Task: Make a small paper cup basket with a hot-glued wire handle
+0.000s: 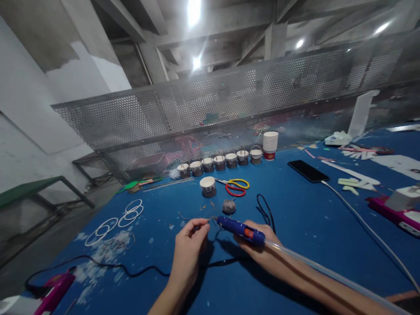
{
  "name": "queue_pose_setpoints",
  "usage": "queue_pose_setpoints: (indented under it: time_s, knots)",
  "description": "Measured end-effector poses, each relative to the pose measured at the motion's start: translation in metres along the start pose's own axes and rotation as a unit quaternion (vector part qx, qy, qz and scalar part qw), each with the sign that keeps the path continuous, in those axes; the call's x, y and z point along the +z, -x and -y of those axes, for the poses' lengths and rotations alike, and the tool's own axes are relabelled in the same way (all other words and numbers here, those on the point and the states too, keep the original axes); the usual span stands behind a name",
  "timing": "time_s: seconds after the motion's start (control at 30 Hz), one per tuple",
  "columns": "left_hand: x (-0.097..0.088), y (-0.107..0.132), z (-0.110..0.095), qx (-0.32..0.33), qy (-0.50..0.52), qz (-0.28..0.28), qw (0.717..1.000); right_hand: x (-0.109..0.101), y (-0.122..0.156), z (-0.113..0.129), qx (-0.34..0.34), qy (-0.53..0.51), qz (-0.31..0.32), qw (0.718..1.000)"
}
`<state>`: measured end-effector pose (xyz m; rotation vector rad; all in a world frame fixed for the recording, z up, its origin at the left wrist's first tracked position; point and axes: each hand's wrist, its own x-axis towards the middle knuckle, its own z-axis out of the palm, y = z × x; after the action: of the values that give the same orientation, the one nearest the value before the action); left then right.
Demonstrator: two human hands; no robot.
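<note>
My right hand (259,245) grips a blue glue gun (241,229) with an orange trigger and a long clear glue stick (328,273) trailing from its back. The gun's nozzle points left at a thin piece pinched in the fingers of my left hand (190,238); the piece is too small to name. Both hands hover over the blue table (295,210). Just beyond the nozzle lies a small grey ball of twine (229,205), and past that stands a single wrapped paper cup (208,186).
A row of several wrapped cups (219,162) and a stack of white cups (270,144) line the perforated metal screen. Scissors (236,187), a phone (308,170) on a cable, white rings (116,218), a pink glue gun (54,291) and paper scraps lie around.
</note>
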<state>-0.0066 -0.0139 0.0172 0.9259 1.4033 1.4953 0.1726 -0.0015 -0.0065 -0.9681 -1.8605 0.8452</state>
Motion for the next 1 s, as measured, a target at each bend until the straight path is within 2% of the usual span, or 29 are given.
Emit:
queue_pose_setpoints:
  time_s: [0.33, 0.43, 0.63, 1.0]
  knots:
    - [-0.005, -0.004, 0.002, -0.009, -0.006, 0.033, 0.999, -0.013, -0.004, 0.013, 0.081, -0.057, -0.078, 0.992]
    - [-0.004, -0.003, 0.001, -0.006, 0.005, 0.035, 0.999, -0.014, -0.003, 0.013, 0.090, -0.048, -0.056, 0.993]
    - [-0.002, 0.000, -0.003, -0.007, 0.014, 0.028, 0.999, -0.007, -0.001, 0.009, 0.051, -0.045, 0.024, 0.997]
    - [-0.002, 0.001, -0.005, 0.000, 0.012, 0.023, 1.000, -0.005, -0.004, 0.006, 0.026, -0.034, 0.022, 0.999]
